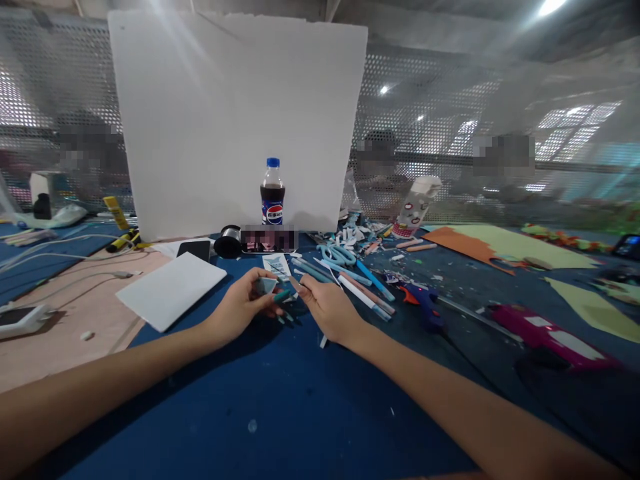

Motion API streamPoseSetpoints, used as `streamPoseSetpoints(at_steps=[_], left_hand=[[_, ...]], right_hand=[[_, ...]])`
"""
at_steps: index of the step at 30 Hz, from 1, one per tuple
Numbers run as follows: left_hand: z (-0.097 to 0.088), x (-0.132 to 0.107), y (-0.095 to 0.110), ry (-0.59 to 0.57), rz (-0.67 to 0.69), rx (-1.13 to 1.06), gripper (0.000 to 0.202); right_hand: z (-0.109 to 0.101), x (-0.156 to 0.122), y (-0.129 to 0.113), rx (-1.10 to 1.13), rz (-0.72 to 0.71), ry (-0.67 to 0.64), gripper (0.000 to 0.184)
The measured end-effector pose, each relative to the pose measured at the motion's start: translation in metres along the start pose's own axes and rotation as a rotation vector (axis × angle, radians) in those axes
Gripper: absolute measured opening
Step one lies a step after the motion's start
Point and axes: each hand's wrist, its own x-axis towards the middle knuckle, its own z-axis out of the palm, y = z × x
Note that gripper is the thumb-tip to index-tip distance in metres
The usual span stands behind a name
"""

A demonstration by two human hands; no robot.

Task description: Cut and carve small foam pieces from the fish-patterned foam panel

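Observation:
Near the middle of the blue table my left hand [244, 303] is closed round a small pale grey-blue flat piece [267, 285]. A teal pointed thing [281, 295] sticks out by its fingertips; what it is, I cannot tell. My right hand [330, 308] faces it, thumb and forefinger pinched on a small thin greyish piece [295, 283], mostly hidden by the fingers. The two hands are a short way apart. Behind them lies a white sheet with blue marks [277, 266]. Light-blue and white sticks [367, 295] lie right of my right hand.
A cola bottle [273, 200] and a propped phone [267, 241] stand before a large white board [240, 120]. Left is a white panel [173, 291]. To the right are a blue glue gun [425, 305], a magenta tool [550, 337], paper scraps and coloured sheets [540, 243].

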Motion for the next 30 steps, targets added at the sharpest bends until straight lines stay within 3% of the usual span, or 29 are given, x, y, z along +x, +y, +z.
streamPoseSetpoints(at_steps=[9, 16, 30], left_hand=[[-0.0004, 0.0027, -0.0003, 0.042, -0.008, -0.087, 0.026], [-0.0006, 0.0008, -0.0058, 0.02, 0.036, -0.042, 0.016], [-0.0003, 0.0, -0.006, 0.003, 0.097, -0.017, 0.017]], right_hand=[[0.0016, 0.0008, -0.0028, -0.081, -0.001, -0.073, 0.039], [0.0002, 0.0015, -0.0061, -0.047, -0.026, -0.069, 0.04], [-0.001, 0.0008, -0.008, -0.058, -0.009, -0.137, 0.034]])
